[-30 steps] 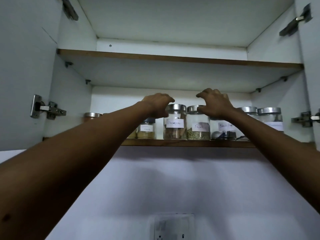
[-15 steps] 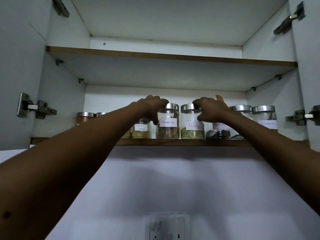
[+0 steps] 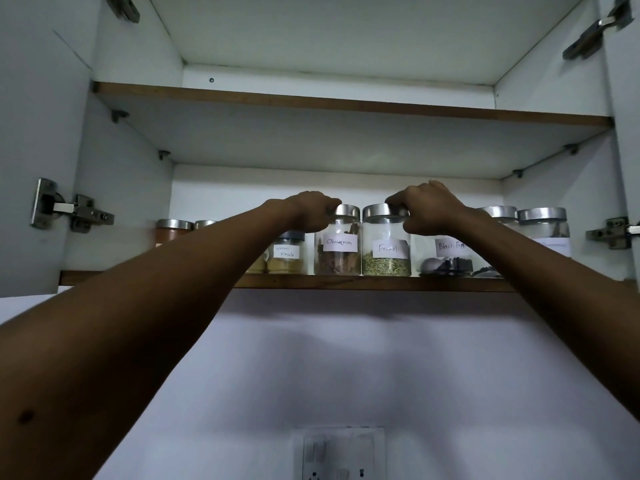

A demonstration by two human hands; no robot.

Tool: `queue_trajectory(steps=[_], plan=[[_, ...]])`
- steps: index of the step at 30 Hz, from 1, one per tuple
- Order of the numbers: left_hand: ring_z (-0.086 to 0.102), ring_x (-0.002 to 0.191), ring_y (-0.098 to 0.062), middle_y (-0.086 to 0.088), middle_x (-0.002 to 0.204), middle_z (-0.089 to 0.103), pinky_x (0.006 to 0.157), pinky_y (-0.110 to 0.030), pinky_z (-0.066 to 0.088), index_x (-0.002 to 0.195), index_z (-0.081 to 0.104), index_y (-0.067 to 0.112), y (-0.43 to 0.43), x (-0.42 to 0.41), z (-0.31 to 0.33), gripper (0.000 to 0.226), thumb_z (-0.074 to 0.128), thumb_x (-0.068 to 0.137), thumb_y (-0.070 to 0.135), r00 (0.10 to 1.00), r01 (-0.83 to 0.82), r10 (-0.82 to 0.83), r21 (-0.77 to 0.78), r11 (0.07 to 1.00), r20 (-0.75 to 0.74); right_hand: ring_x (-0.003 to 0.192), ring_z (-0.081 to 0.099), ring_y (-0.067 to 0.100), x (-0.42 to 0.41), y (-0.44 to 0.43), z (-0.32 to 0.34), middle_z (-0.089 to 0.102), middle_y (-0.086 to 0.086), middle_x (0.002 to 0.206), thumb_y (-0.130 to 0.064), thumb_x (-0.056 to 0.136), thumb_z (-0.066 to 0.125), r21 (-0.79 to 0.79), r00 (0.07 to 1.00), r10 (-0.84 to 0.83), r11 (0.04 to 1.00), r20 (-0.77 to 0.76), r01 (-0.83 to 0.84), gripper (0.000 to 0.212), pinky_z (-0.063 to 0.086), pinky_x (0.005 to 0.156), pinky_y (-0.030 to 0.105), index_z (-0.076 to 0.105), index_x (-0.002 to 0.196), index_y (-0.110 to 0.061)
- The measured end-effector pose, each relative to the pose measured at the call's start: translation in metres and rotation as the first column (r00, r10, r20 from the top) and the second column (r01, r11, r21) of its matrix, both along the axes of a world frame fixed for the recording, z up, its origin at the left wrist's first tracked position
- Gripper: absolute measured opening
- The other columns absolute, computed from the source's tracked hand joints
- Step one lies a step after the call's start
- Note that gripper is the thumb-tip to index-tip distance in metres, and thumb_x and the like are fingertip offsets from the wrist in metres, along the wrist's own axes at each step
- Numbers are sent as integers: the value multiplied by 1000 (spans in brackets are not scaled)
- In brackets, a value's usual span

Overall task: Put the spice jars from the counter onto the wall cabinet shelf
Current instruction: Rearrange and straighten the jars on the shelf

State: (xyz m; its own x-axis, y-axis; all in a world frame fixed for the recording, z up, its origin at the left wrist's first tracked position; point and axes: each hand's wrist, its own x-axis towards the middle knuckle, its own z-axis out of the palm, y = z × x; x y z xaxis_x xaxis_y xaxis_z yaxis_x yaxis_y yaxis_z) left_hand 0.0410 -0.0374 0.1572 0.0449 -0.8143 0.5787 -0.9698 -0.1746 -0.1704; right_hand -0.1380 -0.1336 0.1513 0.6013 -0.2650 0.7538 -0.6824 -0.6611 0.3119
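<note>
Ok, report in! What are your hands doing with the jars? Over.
Left hand grips cinnamon jar lid. Right hand grips fennel jar lid. Both upright on shelf. Nothing in the way.

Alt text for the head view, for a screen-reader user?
Seen from below, the left hand grips the lid of the cinnamon jar and the right hand the lid of the fennel jar. Both stand side by side on the lower shelf of an open wall cabinet. Other jars flank them.

Cinnamon jar [image 3: 337, 251]: frame centre, on the lower shelf [image 3: 346, 283], Fennel jar [image 3: 386, 252] just beside it, rightward.
Garam Masala jar [image 3: 286, 258]: left of Cinnamon jar, set back.
</note>
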Motion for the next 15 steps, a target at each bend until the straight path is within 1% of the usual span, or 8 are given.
queue_trajectory(steps=[4,5,6,7,8,10,12,15], plan=[[46,122,-34,-21,134,50,101,-40,38,134,41,0,-9,10,-1,42,37,92,1,999,2,-2,-6,1000,-52,74,39,24,13,-6,1,41,-3,61,0,75,49,7,1000,1,1000,-5,-1,31,32,93,36,35,58,-21],[46,122,-34,-21,134,50,100,-40,38,133,42,0,-12,14,-2,42,37,92,1,998,6,-6,-10,1000,-63,74,40,25,17,-9,1,43,-1,63,0,75,49,18,1000,3,1000,5,-3,30,35,85,32,36,58,-21],[46,122,-35,-21,134,50,97,-38,38,133,43,0,-16,18,-2,41,37,92,2,997,10,-11,-16,1000,-74,74,42,25,22,-13,1,45,2,65,0,75,49,34,1000,2,999,15,-2,30,34,71,28,36,57,-21],[45,122,-35,-21,134,51,93,-35,36,132,44,-1,-20,22,-3,40,37,92,2,996,12,-14,-23,1000,-84,74,43,26,27,-17,1,47,4,69,-1,75,49,55,1000,-3,998,28,1,31,30,59,24,35,57,-22],[45,122,-35,-21,134,51,88,-32,34,132,44,-1,-24,26,-4,40,37,92,2,996,12,-14,-28,1000,-90,75,45,27,31,-21,1,49,5,74,-2,75,50,77,999,-10,997,41,7,31,26,54,23,36,57,-22],[44,123,-35,-21,135,50,84,-31,31,132,44,-1,-31,32,-4,40,36,93,2,996,1,-3,-27,1000,-89,79,48,29,41,-28,0,54,9,84,-4,76,50,106,998,-25,994,51,19,22,29,58,25,43,62,-19],[45,123,-34,-20,135,49,91,-35,36,132,44,0,-38,38,-2,39,36,94,4,996,-7,5,-18,1000,-87,87,54,33,51,-37,0,61,12,97,-6,77,52,111,997,-41,993,59,34,8,34,65,29,56,80,-13],[47,118,-35,-18,131,52,97,-39,37,124,50,1,-48,46,1,32,36,97,11,997,-5,6,3,1000,-72,95,57,35,63,-47,0,61,14,107,-10,77,55,113,994,-89,990,58,82,26,37,68,30,61,102,-9]])
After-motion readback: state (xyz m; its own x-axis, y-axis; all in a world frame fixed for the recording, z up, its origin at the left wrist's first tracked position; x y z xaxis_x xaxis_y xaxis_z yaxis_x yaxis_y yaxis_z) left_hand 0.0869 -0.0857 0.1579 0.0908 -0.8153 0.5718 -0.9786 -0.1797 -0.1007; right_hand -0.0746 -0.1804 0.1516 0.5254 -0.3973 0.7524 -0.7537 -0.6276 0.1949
